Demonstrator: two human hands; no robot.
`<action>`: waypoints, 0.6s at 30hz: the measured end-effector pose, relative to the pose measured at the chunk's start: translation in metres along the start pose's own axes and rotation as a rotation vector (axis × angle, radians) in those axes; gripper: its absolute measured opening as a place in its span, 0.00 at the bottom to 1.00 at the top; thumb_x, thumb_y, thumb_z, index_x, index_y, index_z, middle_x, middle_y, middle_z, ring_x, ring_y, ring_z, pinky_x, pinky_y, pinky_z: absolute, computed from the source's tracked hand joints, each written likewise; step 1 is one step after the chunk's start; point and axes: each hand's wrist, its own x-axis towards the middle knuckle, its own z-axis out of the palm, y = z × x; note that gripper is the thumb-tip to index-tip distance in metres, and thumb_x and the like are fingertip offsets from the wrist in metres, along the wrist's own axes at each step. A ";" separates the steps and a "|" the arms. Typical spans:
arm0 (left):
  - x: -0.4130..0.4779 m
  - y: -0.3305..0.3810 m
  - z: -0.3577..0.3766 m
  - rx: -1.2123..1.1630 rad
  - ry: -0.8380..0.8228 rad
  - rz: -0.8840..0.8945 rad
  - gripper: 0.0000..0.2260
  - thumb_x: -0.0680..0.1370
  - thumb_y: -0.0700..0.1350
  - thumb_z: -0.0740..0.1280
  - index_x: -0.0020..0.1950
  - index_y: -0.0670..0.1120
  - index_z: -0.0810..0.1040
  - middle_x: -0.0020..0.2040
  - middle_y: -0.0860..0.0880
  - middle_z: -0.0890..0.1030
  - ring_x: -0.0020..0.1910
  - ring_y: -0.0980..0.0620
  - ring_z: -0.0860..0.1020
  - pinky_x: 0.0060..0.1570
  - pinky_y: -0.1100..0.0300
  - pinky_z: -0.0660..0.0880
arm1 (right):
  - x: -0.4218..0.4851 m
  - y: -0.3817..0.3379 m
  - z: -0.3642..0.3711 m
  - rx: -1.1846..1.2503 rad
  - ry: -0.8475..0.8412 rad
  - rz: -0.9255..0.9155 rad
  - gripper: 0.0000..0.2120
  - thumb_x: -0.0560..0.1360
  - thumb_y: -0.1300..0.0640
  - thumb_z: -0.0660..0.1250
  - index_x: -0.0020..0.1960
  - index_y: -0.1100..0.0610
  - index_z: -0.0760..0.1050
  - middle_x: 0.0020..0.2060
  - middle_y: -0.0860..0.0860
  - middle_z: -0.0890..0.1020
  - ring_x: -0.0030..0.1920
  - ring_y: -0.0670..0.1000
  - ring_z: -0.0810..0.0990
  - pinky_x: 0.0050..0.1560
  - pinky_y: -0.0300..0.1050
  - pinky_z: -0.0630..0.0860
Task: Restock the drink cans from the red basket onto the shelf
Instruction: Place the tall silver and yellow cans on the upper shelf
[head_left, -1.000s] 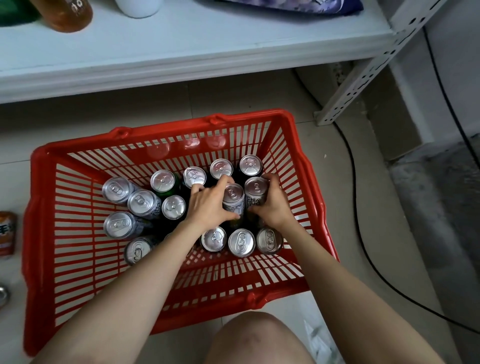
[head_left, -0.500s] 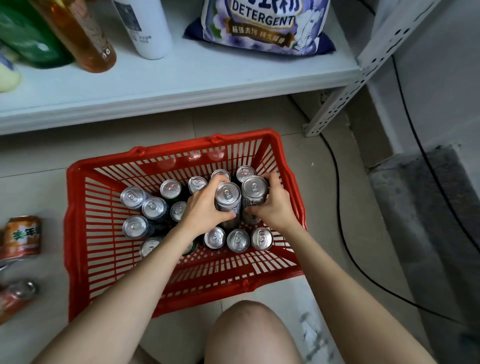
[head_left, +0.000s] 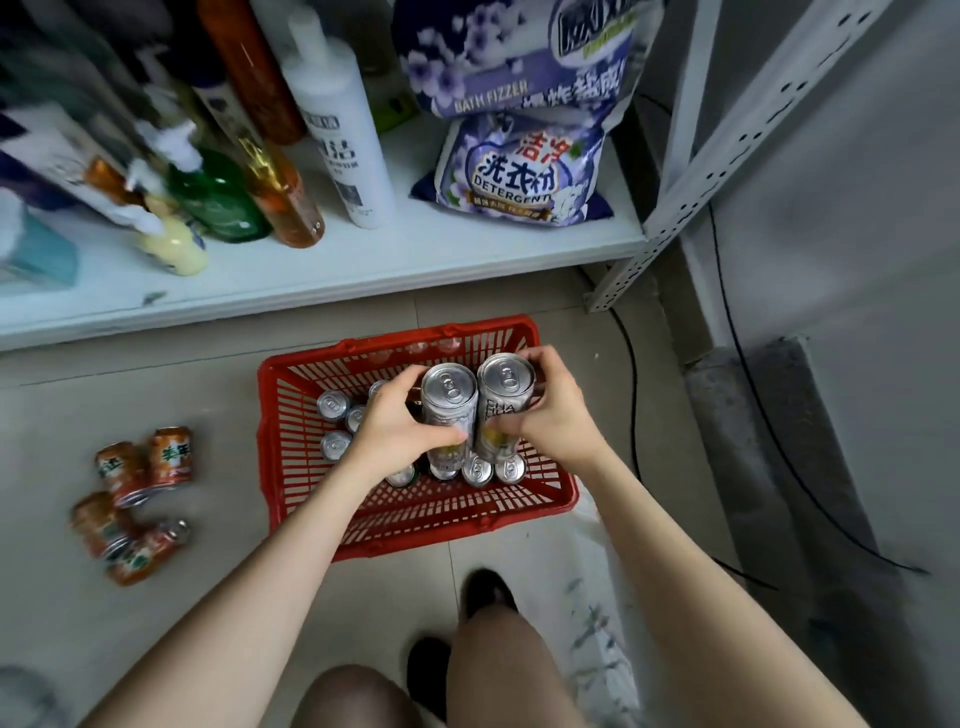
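The left hand (head_left: 395, 426) grips a tall silver can (head_left: 449, 405) and the right hand (head_left: 550, 410) grips a second can (head_left: 504, 400) just beside it. Both are upright, lifted above the red basket (head_left: 415, 530) on the floor (head_left: 156, 395). Several cans (head_left: 335, 405) stand in the basket, so much restocking looks undone. Beyond, the shelf (head_left: 363, 260) carries bottles (head_left: 343, 130) and detergent bags (head_left: 519, 171). No drink cans show on it.

Lower purple bag (head_left: 519, 171): "DETERGENT" and "洗衣粉". Upper purple bag (head_left: 519, 57): "BATH FIZZER". Can (head_left: 501, 410) in right hand (head_left: 550, 415): letters "CHA". Other labels too blurry.
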 end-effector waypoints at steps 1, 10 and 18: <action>-0.010 0.011 -0.008 -0.006 -0.001 -0.011 0.37 0.59 0.47 0.82 0.66 0.50 0.73 0.61 0.55 0.78 0.61 0.55 0.75 0.62 0.59 0.71 | -0.008 -0.012 -0.006 0.011 -0.010 -0.004 0.31 0.56 0.64 0.79 0.53 0.49 0.70 0.48 0.46 0.81 0.50 0.47 0.81 0.53 0.53 0.79; -0.118 0.119 -0.075 -0.090 0.044 0.016 0.39 0.53 0.55 0.80 0.63 0.59 0.74 0.62 0.55 0.78 0.63 0.54 0.75 0.67 0.49 0.71 | -0.090 -0.140 -0.056 0.027 -0.055 -0.080 0.31 0.53 0.60 0.80 0.51 0.49 0.70 0.47 0.49 0.82 0.49 0.51 0.82 0.53 0.55 0.79; -0.221 0.194 -0.117 -0.128 0.151 0.066 0.41 0.53 0.57 0.82 0.65 0.61 0.73 0.63 0.53 0.78 0.63 0.51 0.76 0.64 0.46 0.73 | -0.178 -0.241 -0.091 -0.009 -0.059 -0.223 0.31 0.53 0.56 0.80 0.52 0.48 0.70 0.46 0.46 0.82 0.48 0.49 0.81 0.52 0.48 0.77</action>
